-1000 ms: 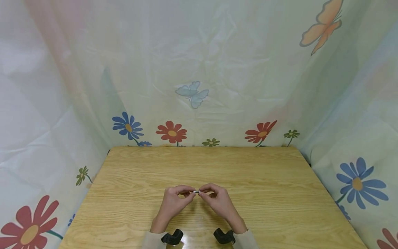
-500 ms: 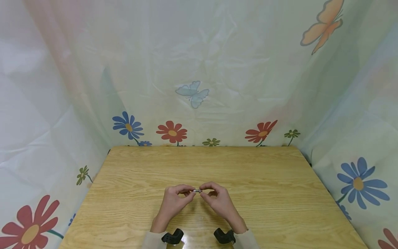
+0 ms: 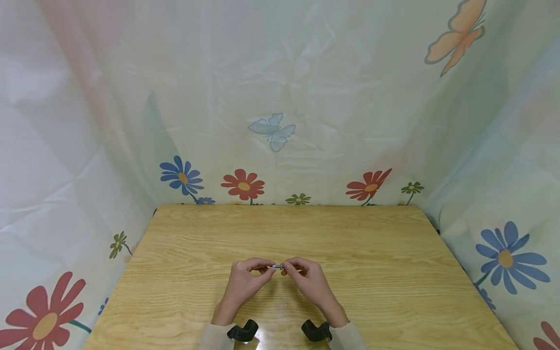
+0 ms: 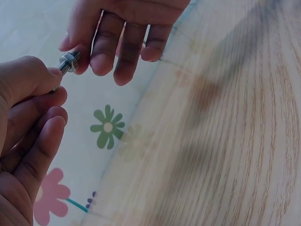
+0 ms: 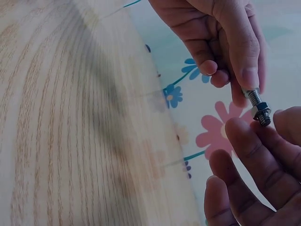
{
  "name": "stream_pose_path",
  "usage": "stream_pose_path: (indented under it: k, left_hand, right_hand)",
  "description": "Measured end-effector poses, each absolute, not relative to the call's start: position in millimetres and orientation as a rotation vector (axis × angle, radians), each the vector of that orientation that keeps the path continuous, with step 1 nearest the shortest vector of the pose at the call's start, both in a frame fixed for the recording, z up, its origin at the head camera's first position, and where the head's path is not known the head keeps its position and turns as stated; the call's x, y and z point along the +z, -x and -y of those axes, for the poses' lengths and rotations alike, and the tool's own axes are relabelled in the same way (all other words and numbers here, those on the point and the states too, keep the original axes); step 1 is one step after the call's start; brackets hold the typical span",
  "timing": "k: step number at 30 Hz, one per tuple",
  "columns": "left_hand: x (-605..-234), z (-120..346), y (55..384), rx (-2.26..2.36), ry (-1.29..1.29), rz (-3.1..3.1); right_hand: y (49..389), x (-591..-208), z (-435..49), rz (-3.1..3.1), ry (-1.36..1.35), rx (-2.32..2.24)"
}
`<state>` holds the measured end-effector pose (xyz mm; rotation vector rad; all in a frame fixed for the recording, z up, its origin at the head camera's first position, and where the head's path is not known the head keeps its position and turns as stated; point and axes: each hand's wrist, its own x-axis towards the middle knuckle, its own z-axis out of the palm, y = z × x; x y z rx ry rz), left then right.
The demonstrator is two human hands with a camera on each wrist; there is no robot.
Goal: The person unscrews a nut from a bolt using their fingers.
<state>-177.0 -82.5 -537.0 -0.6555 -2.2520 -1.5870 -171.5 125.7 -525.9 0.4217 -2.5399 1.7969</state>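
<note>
My left hand (image 3: 246, 283) pinches a small metal bolt (image 4: 61, 73) by one end between thumb and index finger. A hex nut (image 5: 260, 110) sits on the thread near the bolt's far end. Close about that end, my right hand (image 3: 309, 283) has its thumb and index fingertip at the nut; the other fingers are spread loosely in the right wrist view. How firmly the right fingertips press on the nut cannot be seen. Both hands are held above the wooden table (image 3: 280, 228). The left fingers cover the near end of the bolt.
A light curtain (image 3: 315, 97) printed with flowers and butterflies stands behind the table and along both sides. Black wrist cameras are strapped to the left wrist (image 3: 223, 318) and right wrist (image 3: 336, 316).
The right thumb and index finger have shifted around the nut, the thumb now rolled forward over it. The left hand keeps its pinch on the bolt, nearly still.
</note>
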Motion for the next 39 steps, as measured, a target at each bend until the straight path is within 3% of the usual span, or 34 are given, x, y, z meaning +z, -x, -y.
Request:
stream_pose_path:
  k: [15,30,39]
  left_hand:
    - [-535.3,82.6,176.3,-1.570,0.655,2.295]
    - [-534.8,82.1,175.8,-1.572,0.650,2.306]
    - [-535.2,82.1,175.8,-1.576,0.654,2.273]
  right_hand:
    - [170.9,-525.0,-123.6,2.534,-0.389,1.783]
    - [170.0,-527.1,-125.4,2.420,-0.537,1.768]
    - [168.8,-523.6,-125.4,2.477,-0.396,1.795]
